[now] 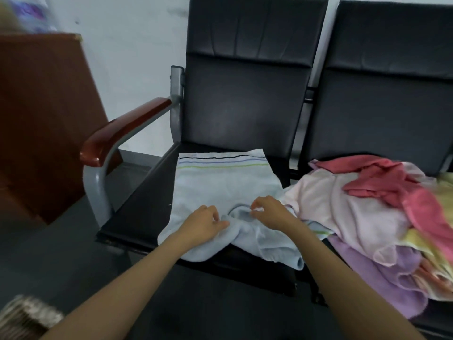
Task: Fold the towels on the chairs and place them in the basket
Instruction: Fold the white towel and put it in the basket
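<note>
Both hands are down on the pale blue towel (220, 185), which lies spread over the seat of the left chair (245, 99), striped end towards the backrest, near edge bunched up and spilling over the front of the seat. The left hand (203, 225) sits on that rumpled near edge, fingers curled in, nipping a fold of cloth against the thumb. Just beside it, the right hand (272, 212) has its fingers narrow too, thumb and forefinger pinching a small bit of the towel's edge. Over on the right chair (392, 106) there's a heap of towels (355, 217), pink, coral red, purple and yellow, all unfolded, its edge touching the blue one. The basket (24, 315) shows blurred in the lower left corner, on the floor and well apart from the hands. A wooden armrest (122, 130) runs along the left side of the seat
</note>
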The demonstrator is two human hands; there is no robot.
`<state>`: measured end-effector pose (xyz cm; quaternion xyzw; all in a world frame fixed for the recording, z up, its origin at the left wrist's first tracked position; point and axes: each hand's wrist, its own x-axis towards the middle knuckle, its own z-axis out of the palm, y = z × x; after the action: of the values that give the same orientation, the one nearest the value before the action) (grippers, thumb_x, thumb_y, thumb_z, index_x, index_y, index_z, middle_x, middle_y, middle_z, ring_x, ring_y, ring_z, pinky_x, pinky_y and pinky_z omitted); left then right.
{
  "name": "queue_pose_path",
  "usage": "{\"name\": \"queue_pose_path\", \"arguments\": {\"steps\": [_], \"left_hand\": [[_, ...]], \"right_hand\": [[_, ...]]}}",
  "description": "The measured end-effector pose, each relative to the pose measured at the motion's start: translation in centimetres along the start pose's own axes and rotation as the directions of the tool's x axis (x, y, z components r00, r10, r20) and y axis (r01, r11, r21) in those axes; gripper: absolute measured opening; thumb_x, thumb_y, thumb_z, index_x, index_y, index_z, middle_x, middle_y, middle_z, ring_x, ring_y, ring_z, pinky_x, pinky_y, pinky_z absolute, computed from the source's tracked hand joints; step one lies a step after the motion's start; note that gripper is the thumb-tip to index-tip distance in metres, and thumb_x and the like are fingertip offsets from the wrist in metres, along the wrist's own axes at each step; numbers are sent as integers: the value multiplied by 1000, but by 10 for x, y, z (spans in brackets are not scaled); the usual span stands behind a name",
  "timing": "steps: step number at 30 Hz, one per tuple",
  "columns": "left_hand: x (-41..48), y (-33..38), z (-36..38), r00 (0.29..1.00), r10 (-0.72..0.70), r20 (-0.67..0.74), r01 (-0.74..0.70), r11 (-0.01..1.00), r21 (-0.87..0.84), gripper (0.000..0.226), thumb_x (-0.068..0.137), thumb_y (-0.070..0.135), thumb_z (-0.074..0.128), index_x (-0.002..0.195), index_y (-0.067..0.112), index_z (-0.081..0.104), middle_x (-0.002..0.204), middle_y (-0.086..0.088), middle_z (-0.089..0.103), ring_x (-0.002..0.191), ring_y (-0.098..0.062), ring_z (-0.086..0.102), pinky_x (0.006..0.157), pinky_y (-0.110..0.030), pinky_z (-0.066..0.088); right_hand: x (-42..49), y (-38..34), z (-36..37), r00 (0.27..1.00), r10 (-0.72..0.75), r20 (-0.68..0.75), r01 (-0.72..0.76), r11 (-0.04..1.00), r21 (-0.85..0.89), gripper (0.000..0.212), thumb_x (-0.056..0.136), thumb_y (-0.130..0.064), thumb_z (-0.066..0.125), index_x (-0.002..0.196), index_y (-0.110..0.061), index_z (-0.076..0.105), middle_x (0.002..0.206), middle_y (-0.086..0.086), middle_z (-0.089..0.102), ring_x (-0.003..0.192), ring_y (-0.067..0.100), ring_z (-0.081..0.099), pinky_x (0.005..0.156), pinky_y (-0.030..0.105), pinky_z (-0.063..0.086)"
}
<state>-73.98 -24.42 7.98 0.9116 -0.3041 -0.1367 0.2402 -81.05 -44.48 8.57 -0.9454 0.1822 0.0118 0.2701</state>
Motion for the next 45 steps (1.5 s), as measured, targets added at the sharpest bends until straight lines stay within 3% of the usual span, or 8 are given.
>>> {"name": "queue_pose_path", "arguments": {"steps": [8,14,17,22,29,33,40,45], "left_hand": [[-25,-10,7,986,-27,-166,-3,984,-180,19,90,26,59,85,8,58,78,-2,59,79,-20,57,59,-17,37],[-28,-9,-15,923,-208,-325,-25,808,-589,14,98,26,48,97,12,49,81,3,53,77,-15,50,69,-28,40],[-28,2,-21,918,-237,-317,-71,689,-722,15,96,27,51,95,11,53,82,4,55,80,-12,51,69,-26,40],[-28,16,-36,925,-124,-359,-184,682,-708,18,96,30,52,96,13,57,88,5,60,82,-5,54,73,-21,43],[-16,-29,-54,708,-528,-468,-131,554,-822,10,96,23,49,100,15,54,96,1,58,94,-17,54,85,-32,44],[-14,-57,-51,719,-563,-407,39,618,-785,27,98,23,47,119,7,52,120,-10,55,106,-23,52,90,-34,41],[-23,-63,-36,951,-233,-203,238,971,1,24,95,24,49,105,12,68,109,-10,64,99,-31,56,80,-36,48],[-42,-26,-63,923,-298,-244,118,822,-557,17,94,20,56,87,9,66,81,-9,64,61,-23,64,51,-26,51]], "right_hand": [[-50,-5,14,991,9,133,-9,1000,-4,37,83,-38,68,72,-19,39,69,-8,40,64,9,40,55,22,28],[-50,-5,18,941,30,-338,24,988,156,15,95,-21,53,100,-9,61,88,2,62,82,17,56,75,28,44],[-54,-11,15,967,-49,-251,135,931,338,24,90,-31,62,111,-21,57,101,-6,59,93,9,55,87,25,46],[-49,-18,31,958,-260,-123,267,963,45,26,87,-29,65,106,-11,63,105,1,62,101,19,56,84,33,44],[-37,-1,-8,928,-80,-365,88,996,6,11,93,-16,53,89,-8,60,82,5,61,77,21,53,64,29,30],[-43,26,-9,962,21,-272,-63,987,-146,8,89,-12,52,82,-10,53,79,3,55,79,26,53,63,35,40],[-54,21,-17,933,293,-210,-129,815,565,17,94,-16,50,80,-9,56,67,7,52,57,20,50,50,27,38],[-62,-11,-49,967,246,-67,-65,493,867,8,93,-3,53,89,-4,60,81,11,63,73,22,64,66,25,58]]}}
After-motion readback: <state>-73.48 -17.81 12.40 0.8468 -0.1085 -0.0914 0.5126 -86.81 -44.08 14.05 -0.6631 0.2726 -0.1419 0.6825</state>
